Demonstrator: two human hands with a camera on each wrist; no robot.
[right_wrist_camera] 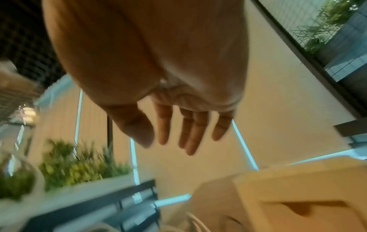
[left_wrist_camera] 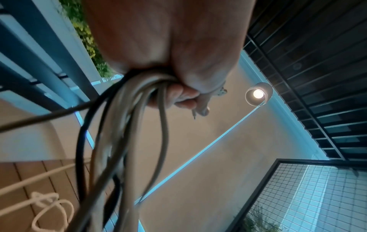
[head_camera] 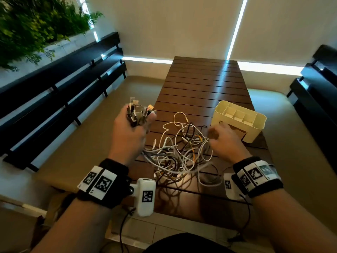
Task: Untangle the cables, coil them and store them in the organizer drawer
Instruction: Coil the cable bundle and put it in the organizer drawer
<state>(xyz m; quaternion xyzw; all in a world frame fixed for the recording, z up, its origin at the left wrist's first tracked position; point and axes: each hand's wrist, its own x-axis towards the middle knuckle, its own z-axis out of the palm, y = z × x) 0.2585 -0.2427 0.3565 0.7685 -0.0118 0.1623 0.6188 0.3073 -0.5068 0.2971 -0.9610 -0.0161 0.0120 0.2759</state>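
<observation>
The left hand [head_camera: 130, 132] is squeezing a bunch of plug ends [head_camera: 139, 112] from the messy pile of white, black and orange cables [head_camera: 182, 157] lying on the brown slatted wooden tabletop [head_camera: 206, 84]. The right hand [head_camera: 225, 141] is reaching with loose, empty fingers [right_wrist_camera: 190, 130] beside the cream plastic organizer box [head_camera: 240, 120].

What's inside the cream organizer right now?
The organizer shows bare top compartments with dividers, no cables. Its drawer interior is hidden: the right hand covers part of the front.

Covered patio or balcony of a home: slatted wooden table [head_camera: 206, 84] at centre, dark slatted benches [head_camera: 60, 84] left and right, planter greenery [head_camera: 36, 24] upper left, drawn roller blinds [head_camera: 173, 24] behind.
</observation>
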